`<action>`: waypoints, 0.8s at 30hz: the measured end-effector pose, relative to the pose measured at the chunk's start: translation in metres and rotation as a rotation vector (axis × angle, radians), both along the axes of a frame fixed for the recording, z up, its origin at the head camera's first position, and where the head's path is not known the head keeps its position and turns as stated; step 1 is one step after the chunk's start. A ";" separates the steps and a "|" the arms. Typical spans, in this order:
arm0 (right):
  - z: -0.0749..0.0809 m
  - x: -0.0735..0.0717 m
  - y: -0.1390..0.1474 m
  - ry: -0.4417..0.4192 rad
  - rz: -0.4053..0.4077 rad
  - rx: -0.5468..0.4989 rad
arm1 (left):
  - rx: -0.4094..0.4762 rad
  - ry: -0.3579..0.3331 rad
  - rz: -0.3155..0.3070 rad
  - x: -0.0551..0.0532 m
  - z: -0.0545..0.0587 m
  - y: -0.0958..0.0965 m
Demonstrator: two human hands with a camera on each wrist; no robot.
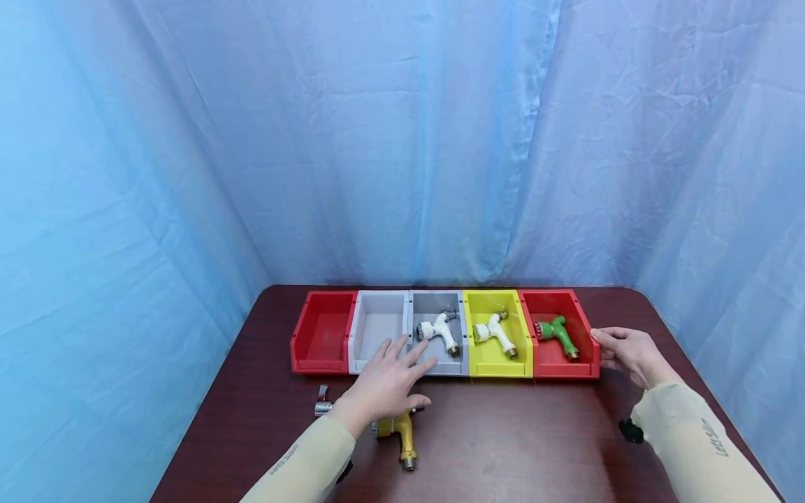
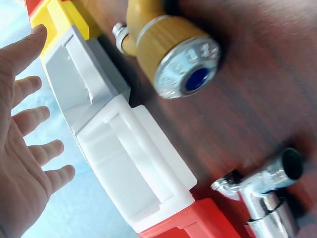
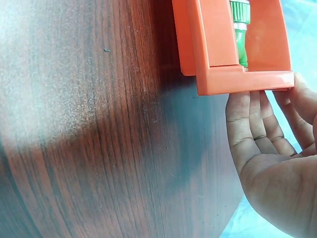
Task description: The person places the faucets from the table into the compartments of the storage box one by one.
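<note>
My right hand [image 1: 632, 353] grips the outer side of the right-end red bin [image 1: 591, 367], thumb at its rim and fingers below the lip. A green tap [image 1: 557, 335] lies inside that bin. With fingers spread, my left hand [image 1: 391, 381] hovers above the table in front of the grey bin [image 1: 465, 360] and white bin [image 1: 377, 328], holding nothing. Partly beneath it in the head view lies a yellow tap [image 1: 406, 440], whose knob has a blue centre in the left wrist view. A chrome tap [image 2: 267, 198] lies farther left, mostly hidden by the arm in the head view.
Five bins stand in a row along the table's back: a red bin [image 1: 323, 328] at the left end, and a yellow bin [image 1: 497, 370] beside the right red one. White taps [image 1: 443, 332] lie in the grey and yellow bins. Blue curtains [image 1: 402, 140] surround the table [image 1: 522, 440].
</note>
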State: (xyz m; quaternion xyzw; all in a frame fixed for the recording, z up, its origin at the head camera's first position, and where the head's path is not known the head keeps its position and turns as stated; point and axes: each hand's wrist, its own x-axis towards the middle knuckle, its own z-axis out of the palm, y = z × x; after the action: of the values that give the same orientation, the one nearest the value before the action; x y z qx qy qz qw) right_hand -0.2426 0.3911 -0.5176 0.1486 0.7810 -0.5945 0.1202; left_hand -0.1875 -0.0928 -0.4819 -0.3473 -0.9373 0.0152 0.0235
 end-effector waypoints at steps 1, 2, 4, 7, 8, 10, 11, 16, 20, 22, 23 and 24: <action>0.000 0.000 0.000 -0.001 -0.004 -0.004 | -0.003 -0.002 -0.008 0.003 0.000 -0.001; 0.000 0.000 0.000 -0.001 -0.005 -0.008 | -0.007 -0.005 -0.014 0.006 -0.001 -0.001; -0.001 0.000 0.001 0.001 -0.005 -0.008 | -0.006 -0.018 -0.024 0.011 -0.002 -0.003; -0.001 0.000 0.002 0.002 -0.004 0.003 | 0.005 -0.039 -0.024 0.018 -0.004 -0.005; -0.002 -0.001 0.002 0.005 0.000 0.006 | 0.011 -0.050 -0.018 0.021 -0.005 -0.005; -0.002 -0.001 0.002 0.004 0.010 0.025 | 0.020 -0.073 -0.005 0.024 -0.007 -0.007; -0.002 -0.001 0.002 0.004 0.017 0.035 | 0.019 -0.089 0.004 0.026 -0.008 -0.007; 0.000 0.000 0.002 0.003 0.031 0.060 | -0.001 -0.130 0.026 0.032 -0.010 -0.010; 0.001 0.001 0.001 -0.001 0.028 0.058 | -0.007 -0.136 0.026 0.038 -0.014 -0.011; 0.002 0.001 0.001 0.000 0.031 0.059 | -0.003 -0.153 0.027 0.041 -0.016 -0.011; 0.002 0.001 0.001 0.000 0.033 0.058 | 0.001 -0.170 0.031 0.042 -0.018 -0.012; 0.002 0.001 0.001 0.000 0.033 0.056 | 0.004 -0.184 0.033 0.043 -0.019 -0.012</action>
State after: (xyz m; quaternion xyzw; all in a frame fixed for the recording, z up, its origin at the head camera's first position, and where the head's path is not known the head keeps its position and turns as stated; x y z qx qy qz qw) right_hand -0.2413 0.3919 -0.5158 0.1388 0.7999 -0.5702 0.1258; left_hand -0.1442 -0.1046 -0.5010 -0.3318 -0.9411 -0.0182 -0.0621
